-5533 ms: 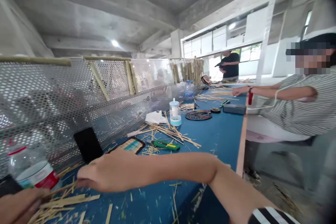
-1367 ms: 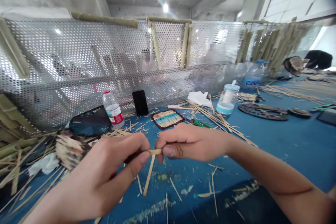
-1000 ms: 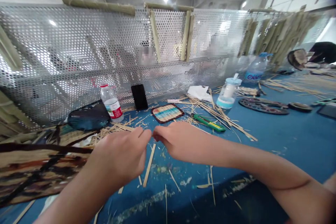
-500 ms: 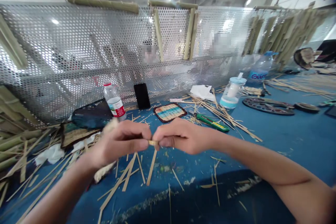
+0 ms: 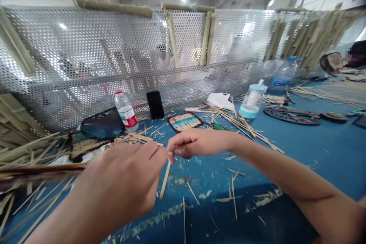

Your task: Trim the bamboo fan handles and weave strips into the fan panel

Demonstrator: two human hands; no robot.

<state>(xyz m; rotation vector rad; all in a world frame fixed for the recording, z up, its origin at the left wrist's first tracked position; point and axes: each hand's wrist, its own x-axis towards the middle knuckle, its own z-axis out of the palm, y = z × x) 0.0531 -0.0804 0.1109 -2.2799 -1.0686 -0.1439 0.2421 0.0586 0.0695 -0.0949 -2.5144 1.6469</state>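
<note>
Your hands meet over the tabletop's near edge: right hand (image 5: 197, 143) pinches a short bamboo sliver (image 5: 170, 153), its length running sideways toward your left hand (image 5: 122, 185), fingertips closed at its other end.

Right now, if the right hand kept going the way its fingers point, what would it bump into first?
Most likely the left hand: the right hand points left and their fingertips nearly meet at a small bamboo piece.

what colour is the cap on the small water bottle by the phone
Red; the water bottle has a red cap and red label band, clearest in the head view.
</note>
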